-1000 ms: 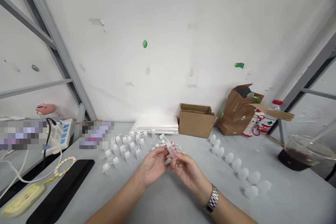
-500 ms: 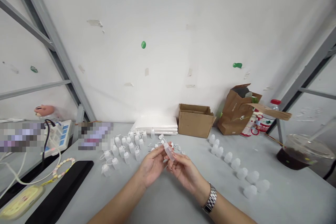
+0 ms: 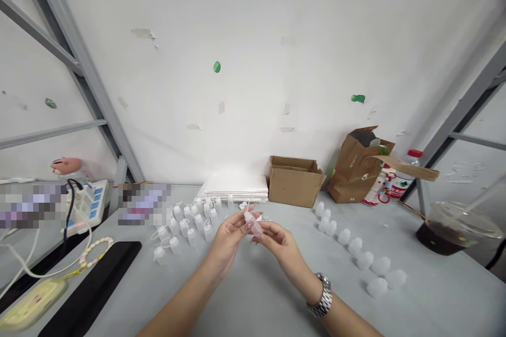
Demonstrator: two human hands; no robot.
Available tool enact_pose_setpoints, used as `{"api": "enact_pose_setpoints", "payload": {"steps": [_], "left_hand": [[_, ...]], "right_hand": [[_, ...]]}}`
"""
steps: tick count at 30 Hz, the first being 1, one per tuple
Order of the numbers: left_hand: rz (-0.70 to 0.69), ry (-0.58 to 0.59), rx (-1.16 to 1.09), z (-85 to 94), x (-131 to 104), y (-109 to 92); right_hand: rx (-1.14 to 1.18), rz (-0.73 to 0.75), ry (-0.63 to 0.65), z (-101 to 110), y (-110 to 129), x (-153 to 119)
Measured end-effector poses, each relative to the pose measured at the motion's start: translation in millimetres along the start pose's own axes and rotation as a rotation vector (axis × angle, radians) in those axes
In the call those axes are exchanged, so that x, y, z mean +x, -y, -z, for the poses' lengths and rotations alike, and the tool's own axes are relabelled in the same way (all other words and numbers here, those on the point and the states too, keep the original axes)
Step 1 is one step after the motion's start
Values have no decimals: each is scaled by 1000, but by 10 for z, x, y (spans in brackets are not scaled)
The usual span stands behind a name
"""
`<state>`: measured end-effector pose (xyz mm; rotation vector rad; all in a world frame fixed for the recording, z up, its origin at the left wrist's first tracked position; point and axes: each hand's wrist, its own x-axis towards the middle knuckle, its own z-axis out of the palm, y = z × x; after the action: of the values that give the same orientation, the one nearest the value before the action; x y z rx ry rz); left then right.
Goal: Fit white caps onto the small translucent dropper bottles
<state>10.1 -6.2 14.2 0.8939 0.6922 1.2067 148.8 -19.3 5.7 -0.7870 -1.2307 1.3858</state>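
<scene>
Between my two hands, above the middle of the grey table [image 3: 253, 295], is a small translucent squeeze bottle [image 3: 255, 225], tilted with its white nozzle end up and to the left. My left hand [image 3: 229, 234] grips it near the upper end, fingers closed. My right hand [image 3: 276, 239], with a metal watch on the wrist, pinches its lower end. To the left stand several similar bottles [image 3: 191, 236] with white caps and thin strap loops. Small white parts behind my hands are mostly hidden.
On the right runs a line of several translucent bottles [image 3: 364, 260]. At the back are white sheets [image 3: 233, 187], a cardboard box [image 3: 295, 184] and a brown paper bag [image 3: 350, 168]. A drink cup [image 3: 446, 231] stands far right; a black pad [image 3: 95, 284] and power strip [image 3: 97, 202] lie left.
My left fingers have closed in more around the upper end of the bottle, and both hands have turned slightly. The right wrist has shifted a little to the right.
</scene>
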Motion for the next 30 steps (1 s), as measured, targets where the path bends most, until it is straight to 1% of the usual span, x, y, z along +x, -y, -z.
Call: {"api": "enact_pose_setpoints", "payload": {"steps": [4, 8, 10, 12, 13, 15, 16, 17, 20, 22, 25, 30], "left_hand": [[14, 32, -10, 2, 1, -26], [28, 48, 15, -20, -8, 6], [-4, 3, 63, -30, -14, 19], [-81, -87, 121, -35, -19, 21], [-131, -137, 145, -35, -21, 20], [-205, -221, 162, -29, -20, 19], [-217, -245, 156, -23, -16, 23], [-217, -260, 143, -16, -9, 30], [-181, -295, 97, 14, 27, 64], [-170, -331, 75, 35, 54, 81], [-154, -364, 45, 54, 77, 87], [-134, -333, 73, 36, 70, 96]], "right_hand": [[-90, 12, 24, 25, 19, -9], [-198, 69, -28, 15, -47, -37], [-296, 106, -34, 34, -74, -32], [-397, 116, -41, 100, -100, 8], [-449, 118, -67, 153, -118, 41], [-612, 134, -166, 288, -172, 119], [-743, 178, -230, 362, -206, 158], [-895, 237, -250, 433, -242, 193], [-1008, 276, -228, 589, -339, 260], [-1054, 286, -194, 621, -378, 279], [-1135, 299, -137, 568, -413, 309], [-1221, 322, -14, 406, -472, 392]]}}
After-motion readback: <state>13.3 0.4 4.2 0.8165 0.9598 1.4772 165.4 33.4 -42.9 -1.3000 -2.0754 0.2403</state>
